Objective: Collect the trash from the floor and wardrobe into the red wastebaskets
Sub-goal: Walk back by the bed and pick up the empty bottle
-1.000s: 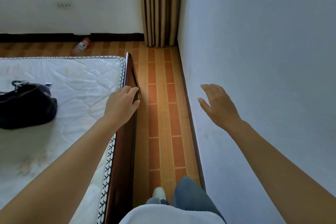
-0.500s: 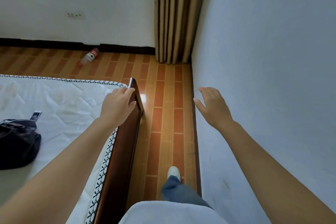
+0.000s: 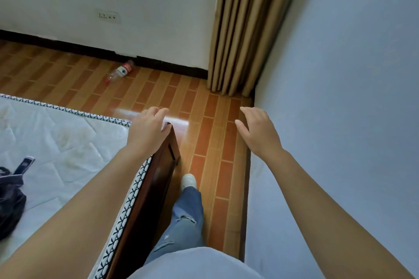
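Observation:
An empty plastic bottle with a red label and red cap lies on the tiled floor by the far wall's dark skirting. My left hand rests over the corner of the dark wooden bed frame, fingers loosely curved, holding nothing. My right hand hangs in the air beside the blue-grey wall, fingers apart and empty. Both hands are well short of the bottle. No red wastebasket is in view.
A bare white mattress fills the left side, with a black bag on it. I stand in a narrow strip of floor between bed and right wall. A tan curtain hangs in the corner ahead.
I have walked forward along the bed. The bed corner, the curtain and the bottle are nearer, and my left hand has slid along the frame to its corner.

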### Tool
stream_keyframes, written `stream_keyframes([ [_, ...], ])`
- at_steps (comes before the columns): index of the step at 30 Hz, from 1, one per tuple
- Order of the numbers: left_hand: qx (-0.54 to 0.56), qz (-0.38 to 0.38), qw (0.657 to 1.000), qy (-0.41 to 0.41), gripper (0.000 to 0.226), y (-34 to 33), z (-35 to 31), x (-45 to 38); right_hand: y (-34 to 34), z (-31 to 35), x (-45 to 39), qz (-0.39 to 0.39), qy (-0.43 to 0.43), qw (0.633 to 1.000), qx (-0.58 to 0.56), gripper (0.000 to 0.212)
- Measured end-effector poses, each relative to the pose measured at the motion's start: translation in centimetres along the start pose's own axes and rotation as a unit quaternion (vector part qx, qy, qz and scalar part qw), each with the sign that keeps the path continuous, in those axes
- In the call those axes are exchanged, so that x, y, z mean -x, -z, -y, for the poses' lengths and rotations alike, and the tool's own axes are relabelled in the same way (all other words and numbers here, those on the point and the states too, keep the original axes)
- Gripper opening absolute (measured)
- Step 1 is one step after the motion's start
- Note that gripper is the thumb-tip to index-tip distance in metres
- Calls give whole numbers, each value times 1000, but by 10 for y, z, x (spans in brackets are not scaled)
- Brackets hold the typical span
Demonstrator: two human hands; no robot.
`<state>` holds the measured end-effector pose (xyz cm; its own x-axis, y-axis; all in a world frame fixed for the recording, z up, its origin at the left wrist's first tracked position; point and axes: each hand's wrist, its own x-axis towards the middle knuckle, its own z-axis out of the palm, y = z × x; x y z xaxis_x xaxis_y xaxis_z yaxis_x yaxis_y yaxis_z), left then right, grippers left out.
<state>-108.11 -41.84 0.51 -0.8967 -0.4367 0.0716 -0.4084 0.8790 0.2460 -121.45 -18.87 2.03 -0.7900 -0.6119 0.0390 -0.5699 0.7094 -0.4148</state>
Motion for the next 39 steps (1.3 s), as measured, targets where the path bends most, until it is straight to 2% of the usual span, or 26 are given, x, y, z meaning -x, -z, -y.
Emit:
stream_keyframes([
  [7,11,-4,999,49,43,-18,44,-133,-10,5,-146,12,63,998,16,45],
  [12,17,1,998,63,44,-17,68,-227,-12,12,-249,19,70,997,11,45],
  [21,-13,15,994,106,44,-9,104,-335,-24,13,-387,41,97,994,10,45],
  [30,-45,8,975,217,44,-5,149,-419,-51,27,-548,92,206,974,35,46],
  [39,-41,-13,934,354,45,1,169,-527,-65,55,-719,156,332,929,45,45],
])
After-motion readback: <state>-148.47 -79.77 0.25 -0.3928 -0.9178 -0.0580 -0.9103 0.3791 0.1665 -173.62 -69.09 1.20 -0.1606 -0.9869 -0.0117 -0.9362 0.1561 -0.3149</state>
